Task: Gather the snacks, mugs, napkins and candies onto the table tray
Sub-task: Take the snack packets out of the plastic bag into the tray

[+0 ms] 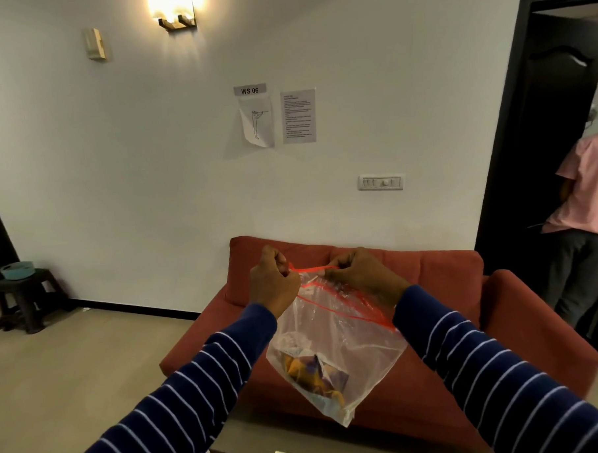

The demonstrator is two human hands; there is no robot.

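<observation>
Before a red sofa [447, 288], both hands pinch the zip bag's [337, 344] rim.

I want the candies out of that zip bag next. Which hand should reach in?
Probably the left hand: it pinches only the top corner, while the right hand grips farther along the red zip edge, supporting the zip bag.

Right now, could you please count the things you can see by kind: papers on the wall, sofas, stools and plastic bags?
Papers on the wall: 2
Sofas: 1
Stools: 1
Plastic bags: 1, held by the left hand and right hand
Total: 5
</observation>
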